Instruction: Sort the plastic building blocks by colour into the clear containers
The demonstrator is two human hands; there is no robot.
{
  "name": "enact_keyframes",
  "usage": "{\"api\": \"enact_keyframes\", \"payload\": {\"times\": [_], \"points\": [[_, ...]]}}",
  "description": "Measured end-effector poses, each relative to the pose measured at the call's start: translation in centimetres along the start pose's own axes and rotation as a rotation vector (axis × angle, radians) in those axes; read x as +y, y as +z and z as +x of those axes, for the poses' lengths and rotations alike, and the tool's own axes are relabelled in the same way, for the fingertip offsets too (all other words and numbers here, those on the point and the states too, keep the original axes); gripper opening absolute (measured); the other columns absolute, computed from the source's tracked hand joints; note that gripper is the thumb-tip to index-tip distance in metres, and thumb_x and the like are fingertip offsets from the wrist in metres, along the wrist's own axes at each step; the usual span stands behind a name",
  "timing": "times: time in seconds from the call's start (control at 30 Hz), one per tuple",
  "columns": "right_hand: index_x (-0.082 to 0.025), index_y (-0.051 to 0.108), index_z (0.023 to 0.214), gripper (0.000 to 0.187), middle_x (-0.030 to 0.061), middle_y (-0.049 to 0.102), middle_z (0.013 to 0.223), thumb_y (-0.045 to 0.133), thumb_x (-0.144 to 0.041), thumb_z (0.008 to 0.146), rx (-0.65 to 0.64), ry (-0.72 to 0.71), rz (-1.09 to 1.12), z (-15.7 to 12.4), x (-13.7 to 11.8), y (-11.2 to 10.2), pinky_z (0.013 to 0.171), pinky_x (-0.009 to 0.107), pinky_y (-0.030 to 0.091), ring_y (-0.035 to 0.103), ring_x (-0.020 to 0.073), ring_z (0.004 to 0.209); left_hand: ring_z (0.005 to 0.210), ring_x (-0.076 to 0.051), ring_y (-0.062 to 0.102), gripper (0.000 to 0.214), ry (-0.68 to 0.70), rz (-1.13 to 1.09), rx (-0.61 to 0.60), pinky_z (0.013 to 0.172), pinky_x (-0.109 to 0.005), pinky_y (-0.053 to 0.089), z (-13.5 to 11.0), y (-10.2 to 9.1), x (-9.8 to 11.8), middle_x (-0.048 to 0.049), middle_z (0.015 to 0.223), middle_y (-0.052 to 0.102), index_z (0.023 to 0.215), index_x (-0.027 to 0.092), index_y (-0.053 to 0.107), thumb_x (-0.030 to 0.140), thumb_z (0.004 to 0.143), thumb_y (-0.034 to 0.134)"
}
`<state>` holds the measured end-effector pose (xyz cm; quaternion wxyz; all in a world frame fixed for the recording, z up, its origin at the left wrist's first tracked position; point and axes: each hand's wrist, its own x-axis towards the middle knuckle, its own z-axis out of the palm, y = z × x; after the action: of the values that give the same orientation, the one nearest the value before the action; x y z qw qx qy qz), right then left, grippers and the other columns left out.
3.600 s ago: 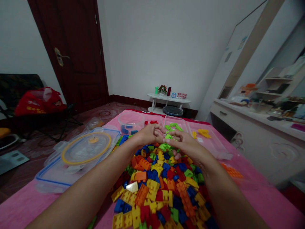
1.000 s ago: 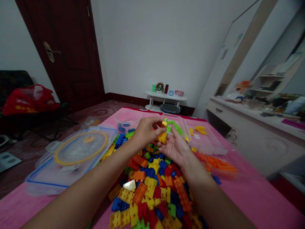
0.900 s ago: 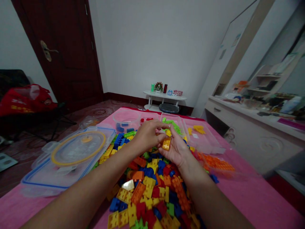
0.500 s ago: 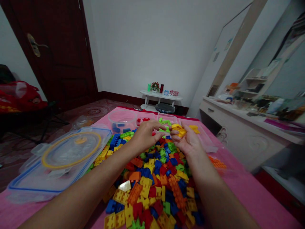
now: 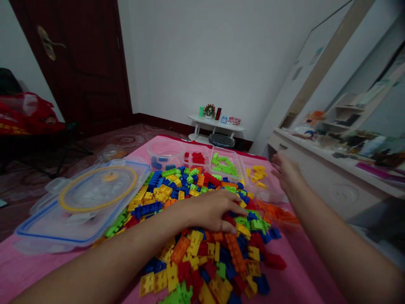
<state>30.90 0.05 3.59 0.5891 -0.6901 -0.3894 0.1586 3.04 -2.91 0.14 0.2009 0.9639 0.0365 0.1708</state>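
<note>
My left hand (image 5: 218, 209) reaches down over a large heap of coloured toy building bricks (image 5: 193, 249). Its thumb and fingers are apart, bent toward the bricks, and no brick is plainly gripped. To the right, my right hand (image 5: 287, 172) hovers beside a clear container (image 5: 274, 192) with yellow bricks (image 5: 257, 173) inside. Seen from its side and slightly blurred, it looks open and holds nothing visible. Orange bricks (image 5: 276, 213) lie just below that container, in what seems to be clear plastic.
Clear containers hold green bricks (image 5: 224, 164), red bricks (image 5: 198, 158) and blue bricks (image 5: 156, 162) along the far edge of the pink-covered table (image 5: 303, 261). Stacked lids (image 5: 85, 207) lie at the left. A dresser (image 5: 329, 177) stands at the right.
The yellow bricks have left my right hand, which has moved right; more yellow bricks show in the container. My left hand has come down and right onto the heap.
</note>
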Motion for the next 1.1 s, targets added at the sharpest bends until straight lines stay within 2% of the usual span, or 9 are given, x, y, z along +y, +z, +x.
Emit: {"api": "enact_keyframes", "payload": {"times": [0.07, 0.13, 0.23, 0.33, 0.43, 0.53, 0.7, 0.9, 1.1], "points": [[-0.019, 0.056, 0.085, 0.028, 0.0063, 0.06, 0.096, 0.053, -0.045, 0.075, -0.015, 0.024, 0.128, -2.1, -0.5, 0.2, 0.06, 0.023, 0.046, 0.059, 0.0135, 0.077, 0.112, -0.022, 0.053, 0.036, 0.007, 0.005, -0.028, 0.094, -0.034, 0.04, 0.0, 0.5, -0.3, -0.0098, 0.125, 0.056, 0.116, 0.022, 0.061, 0.029, 0.08, 0.06], [-0.017, 0.059, 0.081, 0.025, 0.0066, 0.062, 0.092, 0.061, -0.04, 0.07, -0.16, 0.026, 0.15, -4.7, -1.5, 0.4, 0.059, 0.022, 0.046, 0.06, 0.0131, 0.074, 0.106, -0.019, 0.056, 0.026, -0.003, -0.002, -0.036, 0.091, -0.03, 0.042, 0.0, 0.6, -0.9, -0.0071, 0.115, 0.063, 0.105, 0.021, 0.066, 0.021, 0.081, 0.057], [-0.016, 0.059, 0.073, 0.028, 0.004, 0.063, 0.074, 0.062, -0.043, 0.072, -0.531, -0.006, -0.071, -9.1, -2.8, 0.3, 0.052, 0.021, 0.041, 0.056, 0.0106, 0.058, 0.093, -0.017, 0.061, 0.022, -0.118, 0.006, -0.033, 0.083, -0.024, 0.043, -0.3, 0.0, -2.1, -0.003, 0.097, 0.069, 0.09, 0.021, 0.07, 0.01, 0.075, 0.057], [-0.018, 0.056, 0.065, 0.037, 0.0015, 0.058, 0.056, 0.05, -0.052, 0.079, -0.976, -0.041, -0.495, -13.7, -3.0, 0.1, 0.045, 0.023, 0.032, 0.049, 0.0112, 0.046, 0.075, -0.014, 0.063, 0.02, -0.269, 0.003, -0.055, 0.07, -0.021, 0.044, -0.8, -1.0, -3.3, -0.0013, 0.082, 0.071, 0.083, 0.019, 0.071, 0.01, 0.071, 0.057], [-0.021, 0.061, 0.075, 0.025, 0.0043, 0.065, 0.069, 0.067, -0.042, 0.065, -0.922, -0.304, -0.982, -17.2, -2.3, -0.1, 0.05, 0.026, 0.031, 0.056, 0.0183, 0.059, 0.065, -0.012, 0.061, 0.019, -0.333, -0.035, -0.067, 0.061, -0.019, 0.042, -1.2, -1.9, -4.1, -0.0007, 0.075, 0.071, 0.081, 0.017, 0.072, 0.012, 0.071, 0.057], [-0.022, 0.061, 0.089, 0.027, 0.0078, 0.068, 0.083, 0.066, -0.034, 0.066, -0.85, -0.453, -1.182, -18.7, -1.9, 0.1, 0.058, 0.029, 0.034, 0.061, 0.0263, 0.076, 0.066, -0.012, 0.061, 0.02, -0.364, 0.006, -0.019, 0.061, -0.018, 0.041, -1.4, -2.6, -4.6, -0.0012, 0.074, 0.071, 0.08, 0.017, 0.072, 0.009, 0.069, 0.057], [-0.025, 0.059, 0.092, 0.024, 0.0053, 0.068, 0.084, 0.061, -0.038, 0.072, -0.792, -0.599, -1.012, -19.9, -4.2, 1.9, 0.063, 0.03, 0.034, 0.061, 0.0239, 0.078, 0.07, -0.014, 0.061, 0.021, -0.419, 0.071, 0.053, 0.06, -0.02, 0.041, -2.2, -3.4, -5.5, -0.0022, 0.079, 0.071, 0.087, 0.017, 0.073, 0.015, 0.07, 0.06], [-0.025, 0.058, 0.09, 0.02, -0.0021, 0.066, 0.09, 0.057, -0.017, 0.072, -1.141, -0.859, -0.704, -22.9, -5.6, 6.5, 0.068, 0.026, 0.032, 0.058, 0.0162, 0.083, 0.07, -0.013, 0.061, 0.022, -0.416, 0.057, 0.102, 0.062, -0.021, 0.042, -2.7, -3.9, -6.3, -0.0046, 0.083, 0.071, 0.091, 0.014, 0.071, 0.019, 0.073, 0.059], [-0.023, 0.059, 0.09, 0.025, -0.0019, 0.065, 0.092, 0.052, -0.01, 0.071, -1.175, -0.918, -0.694, -22.8, -5.1, 8.1, 0.065, 0.026, 0.03, 0.056, 0.0141, 0.082, 0.064, -0.01, 0.058, 0.018, -0.465, -0.023, 0.03, 0.057, -0.018, 0.04, -3.6, -6.5, -5.3, -0.0035, 0.076, 0.07, 0.086, 0.012, 0.07, 0.018, 0.073, 0.06]]}}
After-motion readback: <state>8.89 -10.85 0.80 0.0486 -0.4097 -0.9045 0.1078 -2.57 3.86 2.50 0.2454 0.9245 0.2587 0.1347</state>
